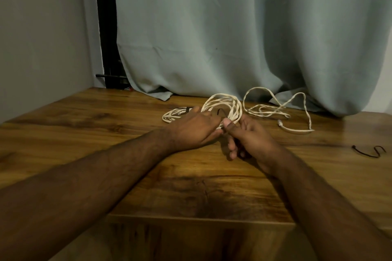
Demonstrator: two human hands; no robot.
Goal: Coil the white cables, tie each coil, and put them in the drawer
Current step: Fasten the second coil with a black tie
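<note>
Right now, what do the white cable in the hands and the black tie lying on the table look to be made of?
Cable: looks like braided fabric sheathing, matte off-white, from the twisted texture; the core is hidden. Black tie: probably thin coated wire or cord, matte, since it holds a bent curl; too small to be sure. Table: wood-grain, slightly glossy, perhaps laminate.

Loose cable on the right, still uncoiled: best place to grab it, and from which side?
Probably the plug end of the loose cable, pinched from above. It lies free on the table, right of the right hand, clear of the held coil. The far loops sit against the curtain, so approach from the near side.
</note>
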